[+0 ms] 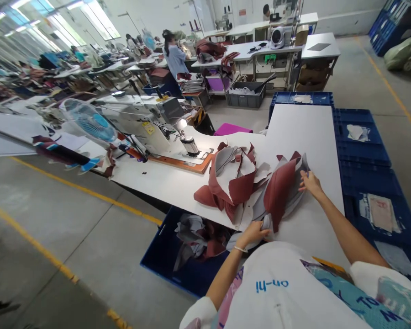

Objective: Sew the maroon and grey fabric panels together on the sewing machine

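Observation:
A loose heap of maroon and grey fabric pieces [241, 187] lies on the white table [303, 130]. Beside it, a maroon and grey piece [281, 189] stretches between my hands. My left hand [255, 233] is closed on grey fabric at the table's front edge. At the right side of that piece is my right hand [310, 183], its fingers apart and touching or just beside the grey edge. A blue bin [157, 256] below the table edge holds more grey and maroon pieces.
A sewing machine [140, 128] with an orange-edged plate stands on the table to the left, near a blue fan [92, 121]. Blue crates [359, 151] line the right side. Farther back, a person [174, 57] stands by other worktables.

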The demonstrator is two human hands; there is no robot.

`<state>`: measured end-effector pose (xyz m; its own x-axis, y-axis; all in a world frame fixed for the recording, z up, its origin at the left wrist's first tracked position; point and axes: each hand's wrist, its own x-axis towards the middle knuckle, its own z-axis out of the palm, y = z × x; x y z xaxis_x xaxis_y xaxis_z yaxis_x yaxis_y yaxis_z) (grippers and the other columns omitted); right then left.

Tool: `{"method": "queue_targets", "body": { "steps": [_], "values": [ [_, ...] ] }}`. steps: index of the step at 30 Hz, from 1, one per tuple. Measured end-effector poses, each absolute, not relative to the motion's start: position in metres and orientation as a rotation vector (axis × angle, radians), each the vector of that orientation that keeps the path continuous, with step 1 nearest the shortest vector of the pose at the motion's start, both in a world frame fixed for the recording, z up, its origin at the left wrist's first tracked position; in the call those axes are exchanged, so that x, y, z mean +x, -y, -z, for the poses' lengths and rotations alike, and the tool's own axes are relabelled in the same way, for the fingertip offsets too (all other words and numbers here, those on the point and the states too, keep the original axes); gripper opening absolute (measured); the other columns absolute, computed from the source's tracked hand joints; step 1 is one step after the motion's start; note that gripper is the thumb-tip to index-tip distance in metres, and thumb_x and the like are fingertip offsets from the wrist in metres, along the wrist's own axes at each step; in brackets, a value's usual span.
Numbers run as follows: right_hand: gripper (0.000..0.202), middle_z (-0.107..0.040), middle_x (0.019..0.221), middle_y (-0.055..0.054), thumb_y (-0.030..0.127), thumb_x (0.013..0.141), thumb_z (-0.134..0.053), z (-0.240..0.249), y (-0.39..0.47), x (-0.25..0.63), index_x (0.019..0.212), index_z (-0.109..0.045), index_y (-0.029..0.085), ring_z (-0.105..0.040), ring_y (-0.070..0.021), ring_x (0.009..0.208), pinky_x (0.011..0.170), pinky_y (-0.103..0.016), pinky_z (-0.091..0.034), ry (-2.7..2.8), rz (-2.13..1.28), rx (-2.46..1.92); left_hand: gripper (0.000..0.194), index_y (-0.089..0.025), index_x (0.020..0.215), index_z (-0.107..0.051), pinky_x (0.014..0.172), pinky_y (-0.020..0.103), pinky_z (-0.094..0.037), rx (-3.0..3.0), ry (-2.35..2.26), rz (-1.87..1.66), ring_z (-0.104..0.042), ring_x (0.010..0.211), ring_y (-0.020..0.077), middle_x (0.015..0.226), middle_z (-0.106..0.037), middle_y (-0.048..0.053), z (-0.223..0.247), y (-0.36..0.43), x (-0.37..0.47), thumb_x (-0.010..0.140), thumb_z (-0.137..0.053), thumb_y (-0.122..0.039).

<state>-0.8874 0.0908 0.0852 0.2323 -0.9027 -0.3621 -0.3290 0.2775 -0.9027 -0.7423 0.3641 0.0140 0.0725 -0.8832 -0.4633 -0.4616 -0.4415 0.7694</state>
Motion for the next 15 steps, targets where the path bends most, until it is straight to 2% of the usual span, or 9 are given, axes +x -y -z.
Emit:
{"method": "queue_targets", "body": {
  "steps": [3, 5, 7, 11, 15],
  "values": [
    [0.055, -0.045, 0.052, 0.003, 0.074, 0.081, -0.044, -0.063, -0.144, -0.902, 0.074, -0.043, 0.020, -0.029, -0.0057, 0.033, 0.028, -0.016, -0.017, -1.060, 0.027, -1.238, 0.027, -0.014, 0.078, -0.066, 0.072, 0.032, -0.044, 1.957, 1.431, 1.296, -0.062, 0.074, 0.0240, 0.073, -0.065, 0.008, -0.004, -0.364, -0.740, 0.078, -0.067, -0.041],
    [0.061, -0.042, 0.049, 0.005, 0.081, 0.079, -0.036, -0.048, -0.176, -0.904, 0.074, -0.042, 0.020, -0.021, -0.0036, 0.033, 0.029, -0.014, -0.012, -0.901, -0.379, -1.212, 0.029, -0.014, 0.079, -0.066, 0.072, 0.033, -0.044, 1.970, 1.489, 1.276, -0.063, 0.074, 0.0251, 0.070, -0.065, 0.008, 0.000, -0.367, -0.740, 0.078, -0.067, -0.043],
    [0.061, -0.038, 0.046, 0.007, 0.081, 0.080, -0.036, -0.033, -0.196, -0.901, 0.074, -0.041, 0.020, -0.018, -0.0027, 0.032, 0.031, -0.014, -0.011, -0.875, -0.620, -1.263, 0.029, -0.015, 0.080, -0.067, 0.071, 0.033, -0.044, 1.977, 1.536, 1.254, -0.063, 0.073, 0.0251, 0.070, -0.065, 0.008, 0.001, -0.369, -0.741, 0.080, -0.065, -0.044],
    [0.060, -0.039, 0.043, 0.005, 0.079, 0.082, -0.037, -0.016, -0.205, -0.890, 0.071, -0.042, 0.020, -0.019, -0.0029, 0.030, 0.031, -0.014, -0.010, -0.929, -0.734, -1.371, 0.030, -0.016, 0.079, -0.066, 0.067, 0.033, -0.044, 1.992, 1.587, 1.210, -0.063, 0.070, 0.0252, 0.069, -0.064, 0.008, 0.001, -0.374, -0.747, 0.079, -0.066, -0.046],
    [0.061, -0.040, 0.040, 0.003, 0.078, 0.075, -0.051, -0.016, -0.198, -0.887, 0.066, -0.046, 0.018, -0.021, -0.0034, 0.028, 0.030, -0.015, -0.011, -0.903, -0.756, -1.408, 0.033, -0.017, 0.074, -0.065, 0.065, 0.034, -0.044, 1.998, 1.600, 1.191, -0.063, 0.069, 0.0269, 0.065, -0.062, 0.008, 0.002, -0.376, -0.752, 0.075, -0.070, -0.049]
  ]
}}
